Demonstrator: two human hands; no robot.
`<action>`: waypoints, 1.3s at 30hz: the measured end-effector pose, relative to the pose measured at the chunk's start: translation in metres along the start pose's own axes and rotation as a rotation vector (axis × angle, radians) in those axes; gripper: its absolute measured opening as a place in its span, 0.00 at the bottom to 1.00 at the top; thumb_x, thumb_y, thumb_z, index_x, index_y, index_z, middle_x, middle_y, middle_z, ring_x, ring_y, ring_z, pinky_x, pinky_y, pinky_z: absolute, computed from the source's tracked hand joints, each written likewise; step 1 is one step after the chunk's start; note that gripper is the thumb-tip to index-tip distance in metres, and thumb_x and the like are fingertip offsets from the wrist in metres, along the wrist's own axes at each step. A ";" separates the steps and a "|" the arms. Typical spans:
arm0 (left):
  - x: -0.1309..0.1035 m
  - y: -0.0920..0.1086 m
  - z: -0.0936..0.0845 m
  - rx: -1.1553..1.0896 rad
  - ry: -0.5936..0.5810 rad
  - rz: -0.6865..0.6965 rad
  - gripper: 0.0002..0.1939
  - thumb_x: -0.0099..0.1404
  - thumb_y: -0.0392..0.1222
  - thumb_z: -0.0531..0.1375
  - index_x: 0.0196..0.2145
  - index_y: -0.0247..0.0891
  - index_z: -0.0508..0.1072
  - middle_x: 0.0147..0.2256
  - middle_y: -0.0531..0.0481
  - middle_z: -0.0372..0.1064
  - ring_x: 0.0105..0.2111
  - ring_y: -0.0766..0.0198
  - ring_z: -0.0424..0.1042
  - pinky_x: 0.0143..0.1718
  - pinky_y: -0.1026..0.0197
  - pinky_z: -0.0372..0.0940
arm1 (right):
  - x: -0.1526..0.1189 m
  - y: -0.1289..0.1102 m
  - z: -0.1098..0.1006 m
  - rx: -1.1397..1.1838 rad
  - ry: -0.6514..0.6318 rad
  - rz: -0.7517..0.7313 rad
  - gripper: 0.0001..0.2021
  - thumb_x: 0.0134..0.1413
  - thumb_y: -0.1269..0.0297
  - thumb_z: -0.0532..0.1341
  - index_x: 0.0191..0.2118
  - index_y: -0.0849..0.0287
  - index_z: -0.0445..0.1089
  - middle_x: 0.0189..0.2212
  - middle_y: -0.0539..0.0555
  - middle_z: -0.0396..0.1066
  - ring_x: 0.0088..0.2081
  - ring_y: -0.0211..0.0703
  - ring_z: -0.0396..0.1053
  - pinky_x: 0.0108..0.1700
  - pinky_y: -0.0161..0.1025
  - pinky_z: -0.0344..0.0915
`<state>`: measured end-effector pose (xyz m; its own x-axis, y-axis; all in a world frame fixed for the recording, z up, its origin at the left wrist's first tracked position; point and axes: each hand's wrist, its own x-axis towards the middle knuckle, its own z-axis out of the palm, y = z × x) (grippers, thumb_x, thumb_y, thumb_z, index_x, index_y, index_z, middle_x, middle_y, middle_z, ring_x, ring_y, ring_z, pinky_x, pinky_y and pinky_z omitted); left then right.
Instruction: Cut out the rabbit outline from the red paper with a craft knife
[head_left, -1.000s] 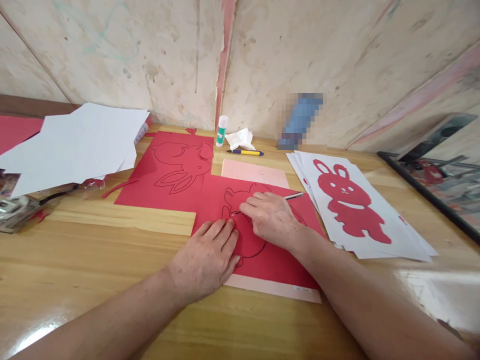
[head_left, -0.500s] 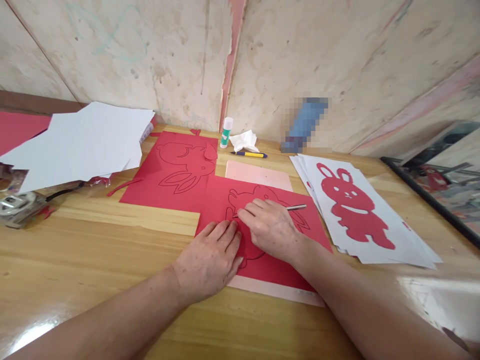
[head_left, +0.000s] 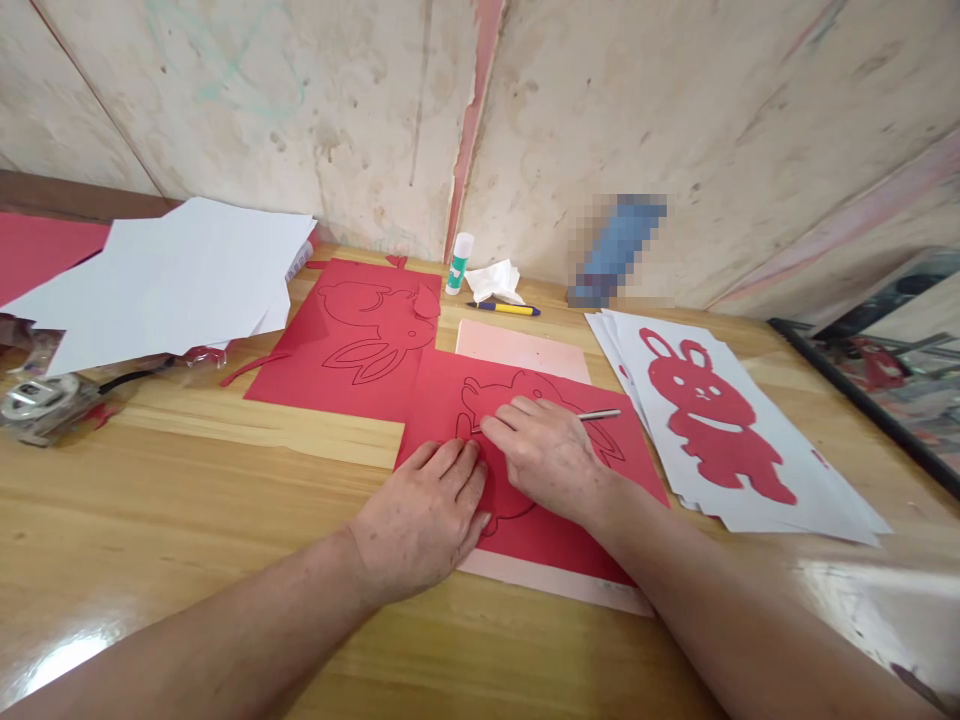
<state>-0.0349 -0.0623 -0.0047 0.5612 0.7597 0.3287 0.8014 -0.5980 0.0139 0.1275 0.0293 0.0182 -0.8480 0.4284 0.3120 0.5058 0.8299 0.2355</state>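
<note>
My right hand (head_left: 551, 452) grips a slim, pen-shaped silver craft knife (head_left: 602, 414), its thin tip on the drawn lines of a red sheet (head_left: 577, 548). That sheet bears a black rabbit outline, partly covered by both hands. My left hand (head_left: 424, 520) lies flat with fingers stretched out, pressing on the sheet's left side close to the tip. Under the red sheet lies a pale pink board (head_left: 555, 585), showing along the near edge. A second red sheet (head_left: 300, 380) with another rabbit outline overlaps at the left.
White papers (head_left: 172, 275) and a tape measure (head_left: 41, 405) lie at the left. Toward the wall are a glue stick (head_left: 459, 265), crumpled tissue (head_left: 495, 281) and a yellow-blue pen (head_left: 504, 309). At the right, a red paper rabbit (head_left: 712, 400) rests on white sheets (head_left: 817, 505).
The view has shifted slightly, so everything sits a little further right. Both hands keep nearly the same place on the red sheet, and the craft knife stays in my right hand.
</note>
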 end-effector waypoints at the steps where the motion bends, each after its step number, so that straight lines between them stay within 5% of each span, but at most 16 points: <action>1: 0.000 0.000 0.000 -0.001 -0.005 0.001 0.21 0.69 0.45 0.48 0.50 0.25 0.68 0.52 0.34 0.66 0.53 0.49 0.62 0.52 0.50 0.58 | 0.000 0.000 0.000 0.000 -0.008 -0.002 0.11 0.40 0.80 0.54 0.27 0.60 0.70 0.22 0.52 0.68 0.27 0.41 0.58 0.31 0.39 0.48; 17: 0.000 0.000 0.000 -0.007 -0.021 -0.003 0.21 0.69 0.45 0.48 0.51 0.25 0.67 0.52 0.34 0.65 0.52 0.49 0.62 0.52 0.49 0.58 | -0.001 0.004 -0.001 -0.001 -0.045 -0.008 0.11 0.40 0.81 0.54 0.26 0.60 0.70 0.22 0.53 0.68 0.28 0.41 0.59 0.31 0.39 0.47; 24: -0.001 -0.001 0.000 -0.023 0.029 0.013 0.21 0.69 0.44 0.49 0.50 0.25 0.69 0.51 0.34 0.66 0.51 0.49 0.64 0.51 0.50 0.59 | 0.001 0.001 -0.016 0.015 -0.119 0.189 0.11 0.53 0.77 0.51 0.30 0.59 0.69 0.24 0.53 0.69 0.29 0.41 0.62 0.28 0.37 0.47; 30: -0.001 -0.006 0.000 -0.031 0.101 -0.024 0.19 0.68 0.43 0.50 0.46 0.24 0.71 0.47 0.34 0.69 0.48 0.48 0.66 0.48 0.49 0.62 | 0.008 -0.008 -0.026 0.172 -0.361 0.379 0.10 0.61 0.66 0.47 0.37 0.59 0.65 0.20 0.51 0.67 0.21 0.39 0.60 0.24 0.37 0.41; 39: -0.001 -0.012 0.000 -0.004 0.070 -0.030 0.19 0.68 0.42 0.50 0.47 0.24 0.70 0.47 0.34 0.69 0.49 0.49 0.65 0.50 0.48 0.61 | 0.010 -0.009 -0.010 0.540 -0.332 0.535 0.04 0.57 0.68 0.51 0.33 0.58 0.61 0.23 0.48 0.65 0.24 0.36 0.58 0.27 0.35 0.46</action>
<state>-0.0454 -0.0559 -0.0058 0.5211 0.7576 0.3930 0.8166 -0.5765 0.0288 0.1163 0.0228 0.0280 -0.5598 0.8270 -0.0514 0.7802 0.5052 -0.3689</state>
